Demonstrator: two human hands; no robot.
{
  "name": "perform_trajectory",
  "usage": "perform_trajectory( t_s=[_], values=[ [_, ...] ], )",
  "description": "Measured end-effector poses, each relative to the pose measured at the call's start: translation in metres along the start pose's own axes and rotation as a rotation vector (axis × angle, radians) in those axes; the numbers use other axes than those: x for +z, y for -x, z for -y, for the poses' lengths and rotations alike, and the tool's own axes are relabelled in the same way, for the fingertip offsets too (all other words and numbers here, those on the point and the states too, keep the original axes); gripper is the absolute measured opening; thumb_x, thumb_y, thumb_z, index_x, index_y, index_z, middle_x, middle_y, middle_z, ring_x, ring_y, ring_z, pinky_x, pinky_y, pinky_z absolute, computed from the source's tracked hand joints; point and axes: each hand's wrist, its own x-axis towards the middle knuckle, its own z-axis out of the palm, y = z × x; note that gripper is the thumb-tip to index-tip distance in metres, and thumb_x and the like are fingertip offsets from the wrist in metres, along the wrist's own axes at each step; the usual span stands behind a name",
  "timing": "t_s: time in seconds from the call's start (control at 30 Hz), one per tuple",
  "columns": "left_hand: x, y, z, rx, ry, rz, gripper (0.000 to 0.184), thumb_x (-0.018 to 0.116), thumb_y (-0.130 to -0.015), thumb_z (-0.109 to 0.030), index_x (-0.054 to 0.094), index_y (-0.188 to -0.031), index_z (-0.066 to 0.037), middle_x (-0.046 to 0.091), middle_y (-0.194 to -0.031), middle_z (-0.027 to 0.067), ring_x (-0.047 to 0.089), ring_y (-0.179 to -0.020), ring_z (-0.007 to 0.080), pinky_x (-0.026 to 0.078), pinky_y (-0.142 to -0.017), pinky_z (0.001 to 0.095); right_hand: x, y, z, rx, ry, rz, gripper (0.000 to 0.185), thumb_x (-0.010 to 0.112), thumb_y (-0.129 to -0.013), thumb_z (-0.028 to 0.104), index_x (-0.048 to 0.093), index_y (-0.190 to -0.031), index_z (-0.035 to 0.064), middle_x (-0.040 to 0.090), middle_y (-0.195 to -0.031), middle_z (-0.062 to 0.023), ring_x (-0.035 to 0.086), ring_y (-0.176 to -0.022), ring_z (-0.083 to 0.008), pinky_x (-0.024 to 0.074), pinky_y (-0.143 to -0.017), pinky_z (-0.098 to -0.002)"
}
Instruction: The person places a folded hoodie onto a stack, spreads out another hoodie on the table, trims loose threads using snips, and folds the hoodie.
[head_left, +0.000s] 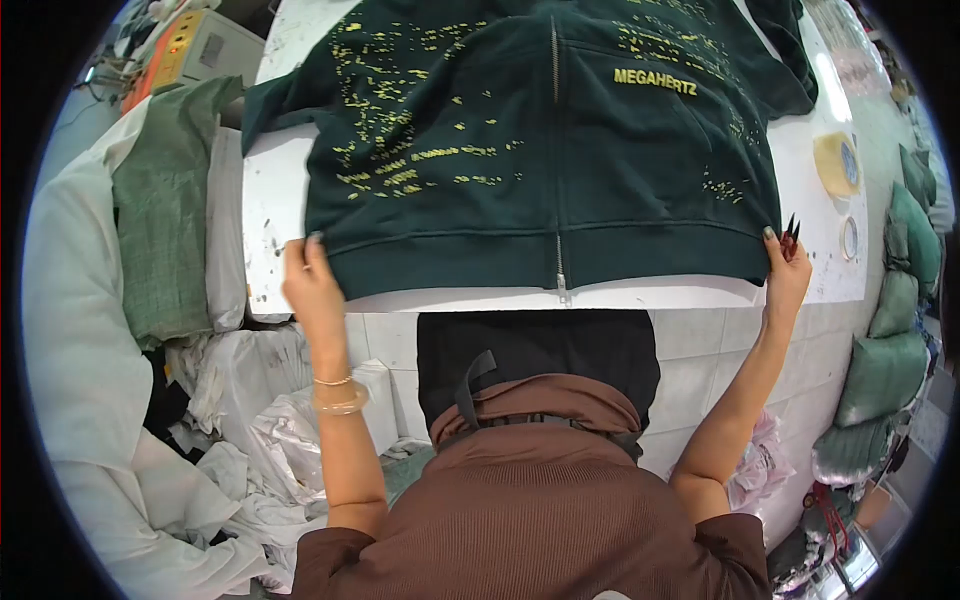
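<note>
A dark green zip jacket (pixel 640 170) with yellow print and the word MEGAHERTZ lies spread on a white table (pixel 272 200), its hem toward me. The zipper runs down its middle and looks closed. My left hand (pixel 314 280) pinches the hem's left corner, thumb and finger closed on the fabric. At the right corner of the hem, my right hand (pixel 788 268) grips the edge. Small scissors (pixel 790 240) with dark pointed tips and red handles rest in that same hand.
Tape rolls (pixel 836 166) lie at the table's right side. Green fabric (pixel 165 220) and white cloth (pixel 85 290) hang at the left, with plastic bags (pixel 290 440) below. Green bundles (pixel 880 380) line the floor at the right. An orange and white machine (pixel 200 48) stands back left.
</note>
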Motion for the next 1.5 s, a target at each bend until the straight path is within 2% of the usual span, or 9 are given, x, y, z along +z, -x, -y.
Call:
perform_trajectory(
  t_s=[0.1,0.43,0.53,0.6,0.73,0.9,1.1,1.33,1.5],
  values=[
    [0.004,0.002,0.020,-0.019,-0.107,-0.027,0.023,0.051,-0.095,-0.020,0.054,-0.087,0.001,0.058,-0.068,0.0174,0.052,-0.058,0.0292,0.043,-0.057,0.0366,-0.003,-0.005,-0.032,-0.167,0.182,-0.046,0.029,0.069,-0.085,0.019,0.052,-0.073,-0.0016,0.046,-0.062,0.0004,0.036,-0.060,-0.0081,0.0334,-0.055,-0.0245],
    [0.008,0.011,0.016,-0.005,-0.208,-0.036,0.026,0.053,-0.095,-0.024,0.053,-0.086,-0.001,0.058,-0.064,0.0131,0.052,-0.054,0.0251,0.042,-0.054,0.0354,0.007,0.014,-0.013,-0.124,0.334,-0.026,0.030,0.069,-0.084,0.020,0.052,-0.076,-0.0021,0.045,-0.059,-0.0031,0.036,-0.060,-0.0096,0.0340,-0.055,-0.0255],
    [0.007,0.011,0.011,-0.042,-0.197,-0.017,0.025,0.053,-0.095,-0.022,0.053,-0.087,0.002,0.054,-0.064,0.0130,0.045,-0.055,0.0186,0.041,-0.055,0.0321,0.007,0.013,-0.014,-0.135,0.336,-0.028,0.028,0.069,-0.084,0.020,0.053,-0.076,-0.0019,0.046,-0.060,-0.0033,0.037,-0.060,-0.0097,0.0349,-0.055,-0.0252],
    [0.007,0.012,0.011,-0.034,-0.181,-0.019,0.025,0.053,-0.095,-0.022,0.053,-0.087,0.002,0.054,-0.065,0.0137,0.046,-0.056,0.0200,0.041,-0.056,0.0328,0.008,0.014,-0.014,-0.131,0.349,-0.021,0.028,0.069,-0.084,0.020,0.053,-0.077,-0.0017,0.046,-0.060,-0.0034,0.037,-0.060,-0.0098,0.0358,-0.056,-0.0254],
    [0.009,0.011,0.021,0.019,-0.207,-0.037,0.026,0.052,-0.095,-0.026,0.055,-0.089,-0.001,0.060,-0.072,0.0194,0.055,-0.062,0.0354,0.043,-0.058,0.0400,0.009,0.013,-0.019,-0.193,0.289,-0.017,0.021,0.069,-0.082,0.014,0.056,-0.079,-0.0009,0.051,-0.061,-0.0059,0.043,-0.060,-0.0113,0.0392,-0.057,-0.0268],
    [0.013,0.011,0.019,0.050,-0.138,-0.032,0.025,0.052,-0.095,-0.023,0.052,-0.087,0.000,0.055,-0.067,0.0161,0.048,-0.056,0.0292,0.041,-0.056,0.0377,0.009,0.016,-0.009,-0.117,0.295,-0.013,0.026,0.071,-0.081,0.016,0.052,-0.076,-0.0013,0.040,-0.059,-0.0043,0.035,-0.058,-0.0123,0.0346,-0.054,-0.0274],
    [0.008,0.011,0.017,0.035,-0.241,-0.011,0.026,0.051,-0.096,-0.026,0.052,-0.089,-0.001,0.057,-0.069,0.0181,0.051,-0.058,0.0322,0.042,-0.056,0.0391,0.009,0.013,-0.015,-0.125,0.261,0.000,0.026,0.070,-0.083,0.019,0.054,-0.077,-0.0008,0.046,-0.059,-0.0042,0.037,-0.059,-0.0107,0.0349,-0.054,-0.0265],
    [0.008,0.011,0.014,0.006,-0.236,-0.003,0.028,0.050,-0.097,-0.028,0.051,-0.086,-0.002,0.055,-0.064,0.0118,0.047,-0.053,0.0233,0.041,-0.054,0.0362,0.007,0.011,-0.015,-0.116,0.304,0.022,0.027,0.069,-0.083,0.021,0.054,-0.077,-0.0009,0.043,-0.058,-0.0036,0.036,-0.058,-0.0113,0.0343,-0.054,-0.0270],
    [0.009,0.011,0.017,0.011,-0.238,-0.002,0.028,0.050,-0.097,-0.028,0.051,-0.086,-0.002,0.056,-0.065,0.0137,0.050,-0.054,0.0264,0.042,-0.055,0.0373,0.008,0.012,-0.014,-0.111,0.295,0.012,0.028,0.070,-0.083,0.019,0.051,-0.074,0.0002,0.041,-0.060,-0.0011,0.034,-0.059,-0.0094,0.0317,-0.054,-0.0251]
  ],
)
